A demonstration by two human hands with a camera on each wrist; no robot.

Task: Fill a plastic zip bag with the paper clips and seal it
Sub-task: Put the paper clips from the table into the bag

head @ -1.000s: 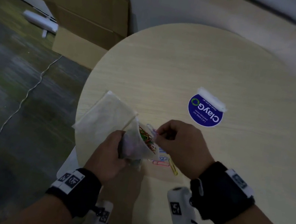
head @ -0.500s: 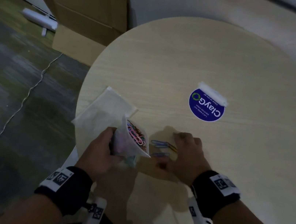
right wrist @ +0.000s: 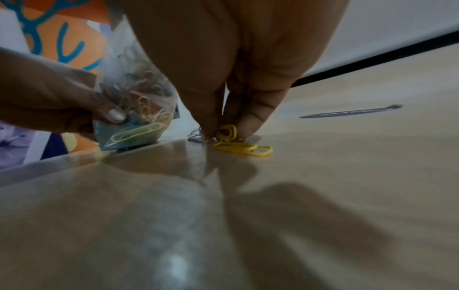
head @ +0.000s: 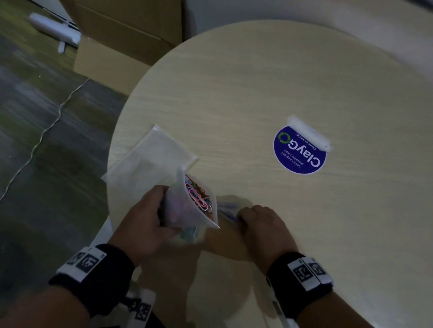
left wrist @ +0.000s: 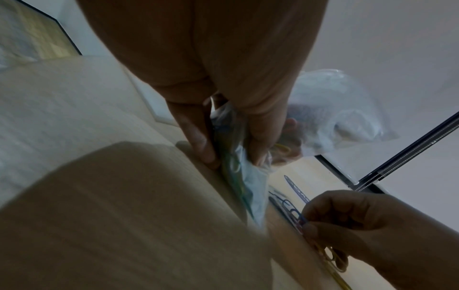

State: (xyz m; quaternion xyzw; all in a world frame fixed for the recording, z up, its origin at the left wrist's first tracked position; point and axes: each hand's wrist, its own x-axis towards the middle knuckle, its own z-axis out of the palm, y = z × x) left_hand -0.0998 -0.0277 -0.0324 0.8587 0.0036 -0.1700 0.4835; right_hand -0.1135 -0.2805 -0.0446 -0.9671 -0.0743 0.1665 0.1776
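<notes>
1. Round table [head: 311,234]: pale wood-grain top; a blue round sticker [head: 299,153] lies flat on it at about 1 o'clock from the hands, well apart from them; a strip of white tape [head: 309,132] covers its far edge.
2. Spare bags [head: 151,162]: a flat stack of clear bags lies at the table's edge at 11 o'clock from the left hand, just behind the held bag; one corner overhangs the rim.
3. Floor surroundings: flattened cardboard [head: 114,13] leans against the wall at 11 o'clock beyond the table; a white cable [head: 28,152] runs across the dark floor at 9 o'clock.
4. Zip bag [head: 194,202]: held upright at the near edge of the table, mouth unsealed and tilted toward 2 o'clock; coloured paper clips [head: 199,197] fill its lower part.
5. Left hand [head: 150,224]: grasps the zip bag around its lower body; thumb on one face, fingers curled round the other; the left wrist view shows the plastic bunched between them.
6. Loose clips [right wrist: 242,148]: yellow and blue clips lie on the table at 3 o'clock from the bag, just beside it.
7. Right hand [head: 264,230]: palm down on the table; fingertips [right wrist: 248,127] and thumb drawn together, pinching the loose clips against the surface.
</notes>
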